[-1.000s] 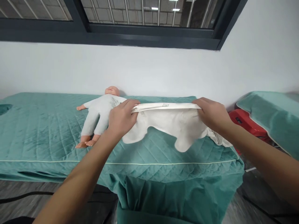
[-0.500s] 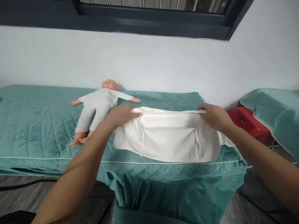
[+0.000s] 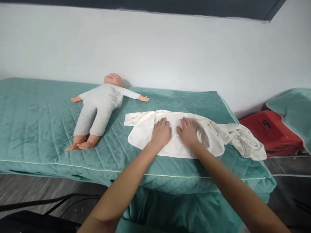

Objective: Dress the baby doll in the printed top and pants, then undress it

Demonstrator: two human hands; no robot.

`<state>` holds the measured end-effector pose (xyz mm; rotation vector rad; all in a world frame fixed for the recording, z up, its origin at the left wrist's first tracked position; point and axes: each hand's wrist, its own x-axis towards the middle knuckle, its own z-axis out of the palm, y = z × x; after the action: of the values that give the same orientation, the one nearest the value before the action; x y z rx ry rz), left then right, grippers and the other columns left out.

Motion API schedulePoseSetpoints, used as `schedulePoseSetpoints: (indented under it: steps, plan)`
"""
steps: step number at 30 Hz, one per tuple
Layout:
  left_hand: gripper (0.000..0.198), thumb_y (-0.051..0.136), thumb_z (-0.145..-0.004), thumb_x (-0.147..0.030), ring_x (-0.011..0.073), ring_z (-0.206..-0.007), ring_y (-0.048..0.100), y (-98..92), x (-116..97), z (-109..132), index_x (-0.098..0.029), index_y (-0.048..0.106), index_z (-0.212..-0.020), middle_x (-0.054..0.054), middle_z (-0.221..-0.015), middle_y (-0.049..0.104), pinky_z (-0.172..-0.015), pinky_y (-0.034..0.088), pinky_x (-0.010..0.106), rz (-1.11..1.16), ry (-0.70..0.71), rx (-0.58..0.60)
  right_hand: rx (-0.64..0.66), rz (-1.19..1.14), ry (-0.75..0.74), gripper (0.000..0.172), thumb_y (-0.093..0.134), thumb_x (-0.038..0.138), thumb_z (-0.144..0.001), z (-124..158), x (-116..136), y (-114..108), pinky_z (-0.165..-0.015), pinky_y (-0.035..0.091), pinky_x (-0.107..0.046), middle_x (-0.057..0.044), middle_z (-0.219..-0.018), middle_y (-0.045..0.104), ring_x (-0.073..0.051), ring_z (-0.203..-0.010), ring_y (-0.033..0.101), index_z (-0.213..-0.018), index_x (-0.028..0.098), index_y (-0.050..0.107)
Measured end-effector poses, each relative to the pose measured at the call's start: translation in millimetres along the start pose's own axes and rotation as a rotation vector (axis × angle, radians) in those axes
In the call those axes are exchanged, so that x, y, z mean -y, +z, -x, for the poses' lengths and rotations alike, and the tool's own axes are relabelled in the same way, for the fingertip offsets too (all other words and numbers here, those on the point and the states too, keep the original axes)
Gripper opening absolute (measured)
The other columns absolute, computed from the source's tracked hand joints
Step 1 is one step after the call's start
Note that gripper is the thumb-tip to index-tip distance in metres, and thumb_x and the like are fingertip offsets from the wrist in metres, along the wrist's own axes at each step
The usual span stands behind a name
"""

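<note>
A white baby garment [image 3: 173, 147] with a small print lies spread on the green quilted bed cover, one sleeve reaching out to the left. My left hand [image 3: 162, 132] rests flat on its middle, fingers stretched out. Just to the right, my right hand [image 3: 188, 133] presses on the same cloth, also open with its fingers extended. Neither hand grips the fabric. A crumpled printed white cloth [image 3: 245, 140] adjoins the garment's right end; whether it is a separate piece I cannot tell. To the left, a baby doll [image 3: 98, 103] in a pale suit lies on its back, arms spread.
The green quilted bed [image 3: 43, 129] runs along a white wall [image 3: 170, 55]. Past its right end sits a red case [image 3: 269, 132], partly under another green cover [image 3: 291, 106]. Dark bars and a cable [image 3: 73, 207] show below at the left.
The garment, held up by its edge in both hands before, now lies on the bed. My hands have let go, come closer together and flattened onto it. The view has tilted down.
</note>
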<state>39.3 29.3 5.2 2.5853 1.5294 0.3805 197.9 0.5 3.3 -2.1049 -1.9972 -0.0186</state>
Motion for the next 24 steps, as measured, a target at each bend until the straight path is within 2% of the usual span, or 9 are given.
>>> schedulePoseSetpoints:
  steps: [2, 4, 8, 11, 14, 20, 24]
  plan:
    - [0.049, 0.036, -0.1, -0.029, 0.0305, -0.149, 0.035, 4.7, 2.5, -11.0, -0.003, 0.051, -0.139, 0.02, -0.157, 0.042, -0.124, 0.028, 0.046, 0.004, -0.087, -0.017, 0.006, -0.032, 0.121, 0.055, 0.034, 0.043, -0.099, -3.4, -1.6, 5.2, -0.116, 0.035, -0.052, -0.021, -0.152, 0.047, -0.037, -0.144, 0.04, -0.142, 0.012, 0.049]
    - [0.055, 0.037, -0.1, -0.032, 0.0308, -0.151, 0.031, 4.7, 6.2, -21.4, -0.001, 0.045, -0.145, 0.021, -0.159, 0.038, -0.125, 0.027, 0.046, 0.022, -0.163, -0.021, 0.009, -0.066, 0.207, 0.062, 0.035, 0.046, -0.098, -8.6, -4.4, 4.8, -0.114, 0.036, -0.054, -0.026, -0.154, 0.042, -0.04, -0.144, 0.038, -0.146, 0.007, 0.043]
    - [0.063, 0.041, -0.098, -0.033, 0.0333, -0.154, 0.022, 4.0, 8.9, -33.4, -0.005, 0.032, -0.154, 0.02, -0.166, 0.021, -0.123, 0.032, 0.045, 0.051, -0.24, -0.084, -0.041, -0.116, 0.24, 0.071, 0.037, 0.043, -0.098, -19.4, -6.1, 2.8, -0.118, 0.031, -0.052, -0.027, -0.162, 0.024, -0.04, -0.151, 0.026, -0.156, 0.005, 0.024]
    - [0.066, 0.04, -0.099, -0.034, 0.0344, -0.156, 0.014, 7.4, 10.1, -40.2, -0.006, 0.027, -0.157, 0.021, -0.168, 0.012, -0.124, 0.029, 0.046, 0.062, -0.235, -0.116, -0.047, -0.151, 0.25, 0.071, 0.038, 0.044, -0.098, -29.5, -7.2, 4.4, -0.119, 0.029, -0.052, -0.024, -0.164, 0.023, -0.038, -0.151, 0.024, -0.158, 0.01, 0.02]
    - [0.066, 0.038, -0.1, -0.035, 0.0338, -0.157, 0.011, 10.4, 14.1, -53.6, -0.006, 0.026, -0.158, 0.023, -0.168, 0.011, -0.127, 0.022, 0.047, 0.061, -0.218, -0.116, -0.04, -0.175, 0.246, 0.071, 0.038, 0.045, -0.097, -44.2, -11.2, 6.2, -0.117, 0.031, -0.052, -0.024, -0.163, 0.025, -0.038, -0.15, 0.027, -0.157, 0.011, 0.021]
    - [0.065, 0.032, -0.102, -0.038, 0.0315, -0.157, 0.008, 14.6, 23.6, -89.9, -0.005, 0.027, -0.158, 0.021, -0.168, 0.012, -0.128, 0.016, 0.045, 0.056, -0.177, -0.129, -0.073, -0.185, 0.233, 0.071, 0.039, 0.045, -0.097, -77.2, -24.5, 12.7, -0.115, 0.034, -0.056, -0.025, -0.164, 0.021, -0.041, -0.15, 0.026, -0.157, 0.012, 0.022]
    - [0.064, 0.026, -0.103, -0.039, 0.0302, -0.157, 0.008, 23.0, 26.8, -98.7, -0.006, 0.026, -0.158, 0.02, -0.168, 0.012, -0.129, 0.015, 0.044, 0.065, -0.191, -0.136, -0.028, -0.201, 0.238, 0.072, 0.035, 0.048, -0.098, -87.4, -30.9, 19.8, -0.114, 0.035, -0.056, -0.024, -0.164, 0.02, -0.04, -0.149, 0.029, -0.158, 0.012, 0.02]
